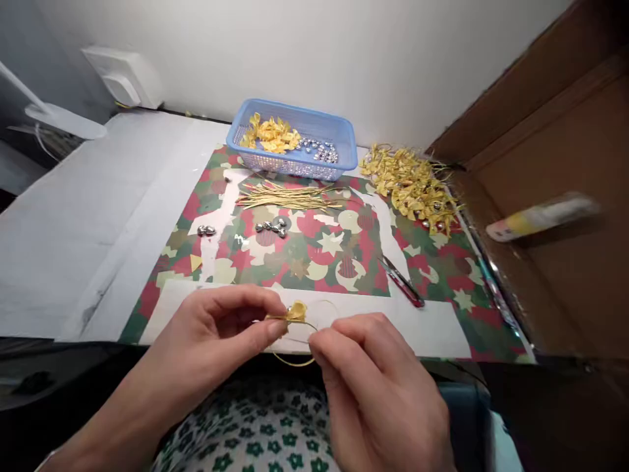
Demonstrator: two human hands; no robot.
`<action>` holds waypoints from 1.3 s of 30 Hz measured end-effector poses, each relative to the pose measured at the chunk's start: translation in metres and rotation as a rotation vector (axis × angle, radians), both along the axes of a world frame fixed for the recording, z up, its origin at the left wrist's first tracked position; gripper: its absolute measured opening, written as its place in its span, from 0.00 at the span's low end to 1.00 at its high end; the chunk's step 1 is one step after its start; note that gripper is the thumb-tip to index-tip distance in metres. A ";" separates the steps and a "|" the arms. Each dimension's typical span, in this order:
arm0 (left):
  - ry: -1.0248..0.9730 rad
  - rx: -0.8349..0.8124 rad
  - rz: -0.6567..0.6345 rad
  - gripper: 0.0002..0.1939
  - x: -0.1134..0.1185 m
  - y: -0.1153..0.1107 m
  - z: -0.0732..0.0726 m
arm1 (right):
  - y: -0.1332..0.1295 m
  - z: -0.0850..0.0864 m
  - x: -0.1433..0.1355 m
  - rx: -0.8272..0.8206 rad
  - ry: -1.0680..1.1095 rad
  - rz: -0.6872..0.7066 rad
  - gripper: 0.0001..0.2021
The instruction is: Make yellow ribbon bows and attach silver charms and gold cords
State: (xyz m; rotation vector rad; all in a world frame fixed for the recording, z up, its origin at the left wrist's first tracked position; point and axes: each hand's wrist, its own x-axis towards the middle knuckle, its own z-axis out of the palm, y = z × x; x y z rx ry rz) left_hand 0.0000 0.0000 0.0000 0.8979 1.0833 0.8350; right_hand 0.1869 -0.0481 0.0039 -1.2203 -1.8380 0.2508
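Note:
Between the thumb and forefinger of my left hand (230, 341) is a small yellow ribbon flower (297, 310), above the table's near edge. A thin yellow cord (293, 364) loops below and to the right of it. My right hand (368, 373) is closed in a pinch on the cord, just right of the flower; its fingertips partly hide what they grip. Beyond my hands lie several silver bells (273, 227) and a bundle of yellow cords (289, 196). A second small group of silver bells (206, 231) sits to the left.
A blue basket (295, 167) at the back holds yellow flowers and silver bells. A heap of yellow flowers with cords (407, 183) lies at the right. Scissors (401, 282) rest right of centre. A cardboard wall (555, 144) bounds the right side, a white lamp (63, 118) the left.

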 end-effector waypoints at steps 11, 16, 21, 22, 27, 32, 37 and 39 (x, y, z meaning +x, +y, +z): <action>0.004 0.026 -0.083 0.03 -0.007 0.006 -0.009 | 0.003 0.005 -0.004 0.003 -0.170 -0.008 0.12; 0.034 -0.005 -0.023 0.04 -0.004 0.003 -0.006 | 0.003 0.007 -0.002 -0.003 -0.165 -0.002 0.11; -0.004 -0.023 -0.062 0.05 -0.006 0.004 -0.010 | 0.003 0.005 -0.005 -0.004 -0.146 -0.009 0.11; -0.031 -0.041 -0.082 0.05 -0.007 0.005 -0.011 | 0.003 0.005 -0.005 -0.003 -0.147 -0.010 0.11; -0.156 -0.189 -0.091 0.07 -0.009 0.010 -0.016 | 0.004 0.006 -0.005 -0.026 -0.163 -0.003 0.10; -0.224 -0.261 -0.114 0.06 -0.013 0.012 -0.016 | 0.006 0.006 -0.005 -0.012 -0.159 0.008 0.11; -0.236 -0.279 -0.126 0.06 -0.013 0.012 -0.017 | 0.007 0.007 -0.005 -0.025 -0.162 0.019 0.11; -0.248 -0.285 -0.122 0.06 -0.011 0.012 -0.016 | 0.007 0.007 -0.005 -0.033 -0.161 0.015 0.11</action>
